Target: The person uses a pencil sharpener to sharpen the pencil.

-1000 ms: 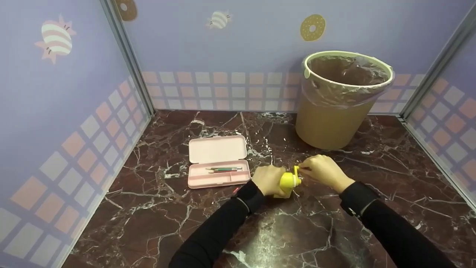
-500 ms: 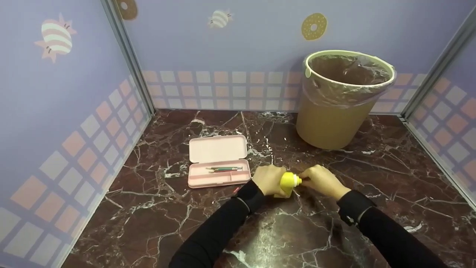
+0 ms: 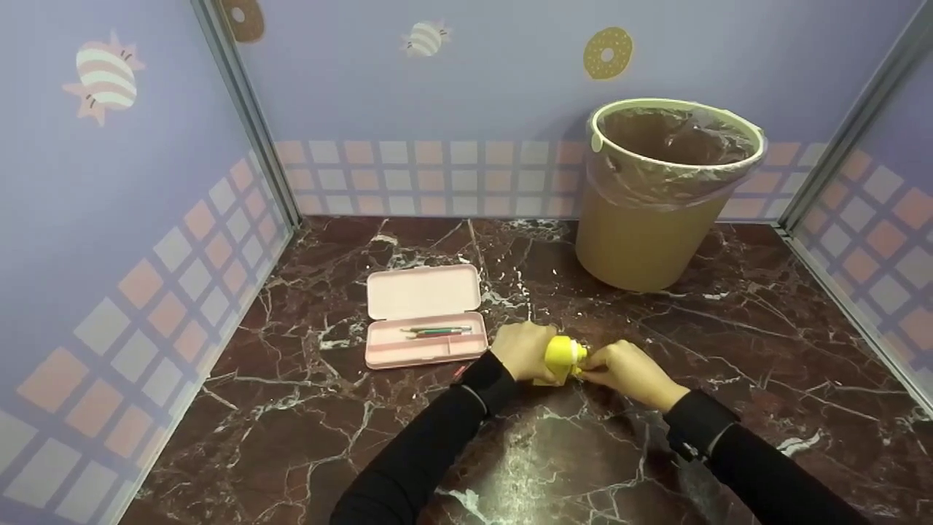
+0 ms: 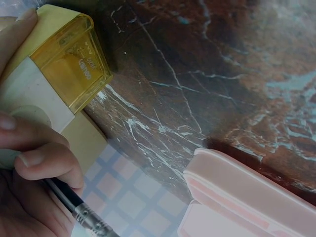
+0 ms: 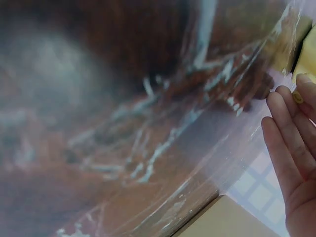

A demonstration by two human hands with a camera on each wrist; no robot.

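Note:
A yellow hand-crank pencil sharpener [image 3: 560,353] is on the dark marbled table. My left hand [image 3: 523,350] grips its body from the left. In the left wrist view its see-through amber shavings drawer [image 4: 74,64] shows. A dark pencil [image 4: 66,196] with a silvery end runs between the curled fingers of that hand; its far tip is hidden. With thumb and fingertips, my right hand [image 3: 633,373] pinches the sharpener's small yellow crank knob [image 5: 297,97], low on the right side. The other fingers [image 5: 277,143] of that hand extend fairly straight.
Left of the hands lies an opened pink pencil case [image 3: 424,292] with a few pencils [image 3: 439,332] in its tray. A tall tan bin [image 3: 641,240] with a clear liner stands back right. Patterned panels [image 3: 452,87] enclose the table's back and sides.
My right hand has turned the crank from pointing up to pointing down, so that hand is lower and nearer to me. My left hand keeps its hold on the sharpener.

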